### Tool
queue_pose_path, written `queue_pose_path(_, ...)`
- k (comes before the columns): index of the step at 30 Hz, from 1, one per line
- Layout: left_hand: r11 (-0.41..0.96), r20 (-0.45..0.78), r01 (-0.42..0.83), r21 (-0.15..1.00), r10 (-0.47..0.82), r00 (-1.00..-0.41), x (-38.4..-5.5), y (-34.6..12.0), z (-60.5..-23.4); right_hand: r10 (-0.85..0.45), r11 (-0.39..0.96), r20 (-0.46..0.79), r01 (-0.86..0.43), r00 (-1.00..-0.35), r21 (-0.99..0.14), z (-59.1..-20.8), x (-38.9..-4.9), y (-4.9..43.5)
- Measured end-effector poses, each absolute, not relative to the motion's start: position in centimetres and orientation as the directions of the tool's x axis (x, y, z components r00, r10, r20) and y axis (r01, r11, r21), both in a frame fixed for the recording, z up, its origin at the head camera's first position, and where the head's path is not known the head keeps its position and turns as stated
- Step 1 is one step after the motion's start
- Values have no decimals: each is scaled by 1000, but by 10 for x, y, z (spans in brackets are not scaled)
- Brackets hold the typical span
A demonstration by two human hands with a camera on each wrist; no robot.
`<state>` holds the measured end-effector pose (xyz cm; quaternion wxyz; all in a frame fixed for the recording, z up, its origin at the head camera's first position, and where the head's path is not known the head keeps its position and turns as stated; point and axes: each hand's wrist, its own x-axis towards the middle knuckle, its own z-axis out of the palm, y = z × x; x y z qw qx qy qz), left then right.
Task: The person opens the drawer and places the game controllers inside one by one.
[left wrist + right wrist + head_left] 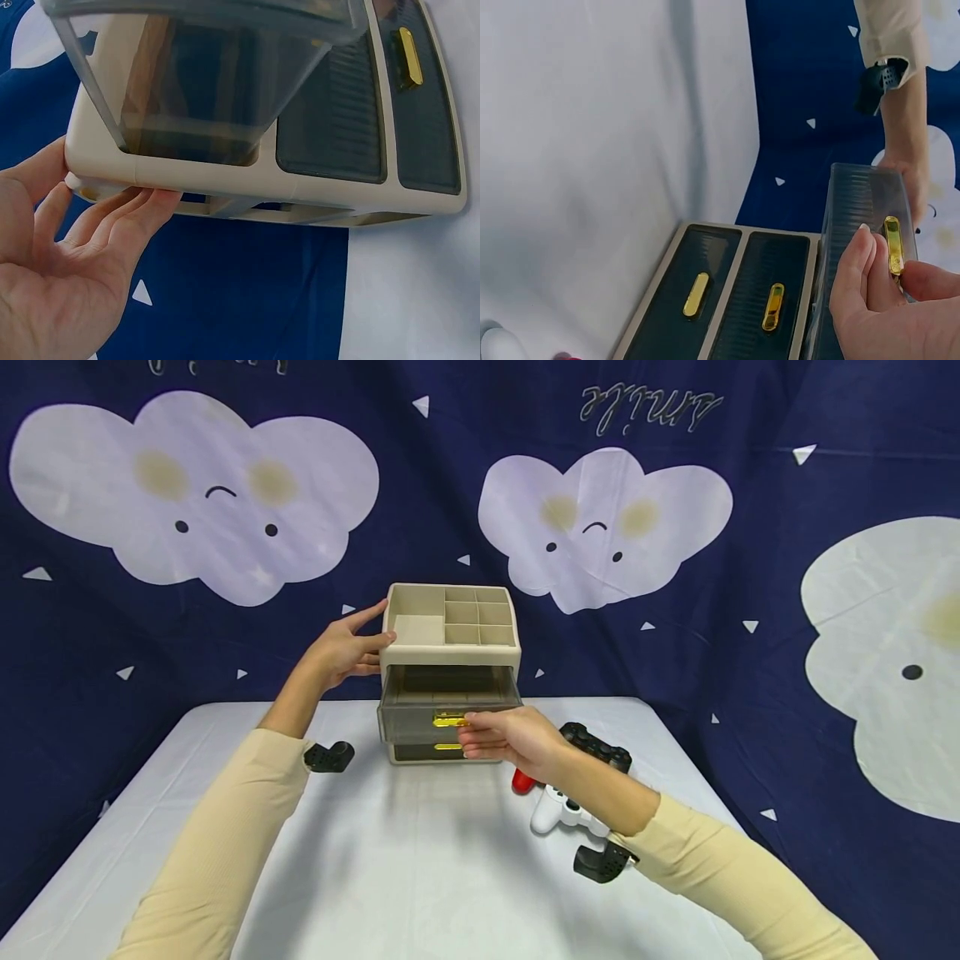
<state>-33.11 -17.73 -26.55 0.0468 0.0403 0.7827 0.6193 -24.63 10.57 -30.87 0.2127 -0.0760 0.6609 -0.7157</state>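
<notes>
A cream drawer organizer (pixel 450 655) stands at the far side of the white table. Its top drawer (pixel 405 724), of see-through grey plastic, is pulled partway out, and I see nothing lying in it. My right hand (pixel 521 739) pinches that drawer's yellow handle (pixel 893 246) between thumb and fingers. On the organizer's left side, my left hand (pixel 337 652) grips the upper edge, with the thumb over the rim and other fingers along the side wall. Two lower drawers, the middle one (pixel 761 300) and the bottom one (pixel 697 285), are closed.
Right of the organizer, partly behind my right forearm, lie a black game controller (pixel 596 746), a red one (pixel 522 782) and a white one (pixel 551 810). The organizer's top has a divided tray (pixel 420 628). A dark blue cloud-print cloth (pixel 427 510) hangs behind the table.
</notes>
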Motion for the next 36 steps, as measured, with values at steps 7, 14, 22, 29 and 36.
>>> queue_pose_path(7, 231, -19, 9, 973, 117, -993, -331, -179, -265, -398, -20, -168, 191, -902, -981, -308, -239, 106)
queue_pose_path(14, 232, -15, 13, 973, 121, -992, -330, -179, -266, -399, -3, -166, 182, -902, -983, -308, -234, 106)
queue_pose_path(22, 229, -12, 17, 973, 125, -992, -330, -178, -265, -411, 20, -183, 192, -893, -981, -316, -233, 110)
queue_pose_path(29, 244, -11, 19, 970, 121, -993, -332, -178, -265, -420, 35, -178, 180, -890, -983, -321, -230, 111)
queue_pose_path(36, 237, -22, 7, 972, 120, -993, -331, -178, -265, -455, 82, -187, 168, -871, -982, -319, -229, 114)
